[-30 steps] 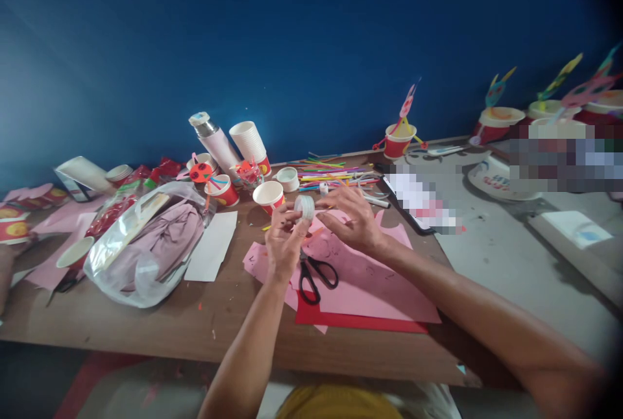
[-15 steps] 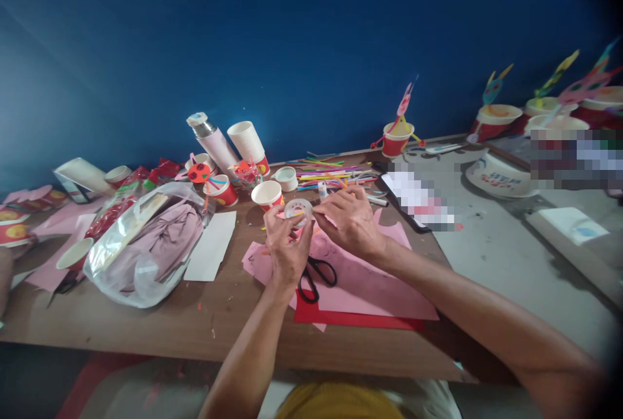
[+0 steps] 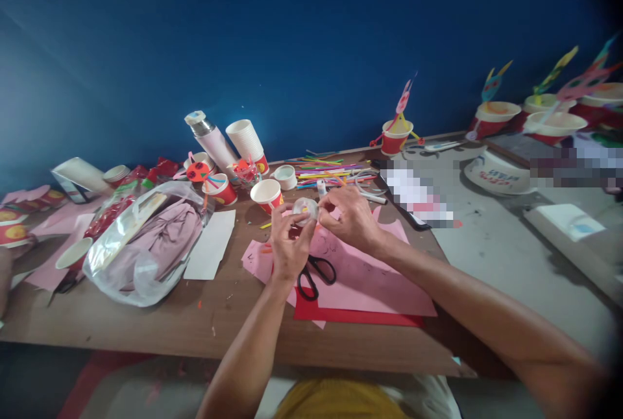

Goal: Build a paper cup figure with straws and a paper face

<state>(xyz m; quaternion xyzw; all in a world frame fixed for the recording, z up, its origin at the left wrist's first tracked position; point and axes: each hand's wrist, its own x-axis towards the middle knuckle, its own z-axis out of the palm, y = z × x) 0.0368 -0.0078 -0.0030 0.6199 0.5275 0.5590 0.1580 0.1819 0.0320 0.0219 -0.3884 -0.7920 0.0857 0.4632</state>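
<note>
- A clear plastic bag (image 3: 143, 290) lies near the left end of the table, with mauve cloth inside it.
- Just right of the bag, a blank white sheet (image 3: 210, 247) lies flat on the wood.
- Behind, a pale flask (image 3: 217, 144) tilts in view beside a tall stack of paper cups (image 3: 244, 140).
- A single red-and-white paper cup (image 3: 267, 196) stands upright, just beyond the left hand's fingers.
- The person's left hand (image 3: 291, 240) is closed on a roll of clear tape (image 3: 306, 207), thumb and fingers on its rim, raised above the paper.
- Black-handled scissors (image 3: 313, 271) lie near the left wrist, on pink paper (image 3: 384, 292), which overlaps a red sheet (image 3: 360, 319).
- Coloured craft stems (image 3: 331, 177) lie in a loose heap behind the hands.
- The right hand (image 3: 351, 218) has its fingers bent, tips at the roll's right edge; whether they grip the tape's end cannot be told.
- Farther right, a cup with a pink paper figure (image 3: 396, 140) stands near the blue wall.
- Beyond it sits a white bowl (image 3: 499, 174) with lettering.
</note>
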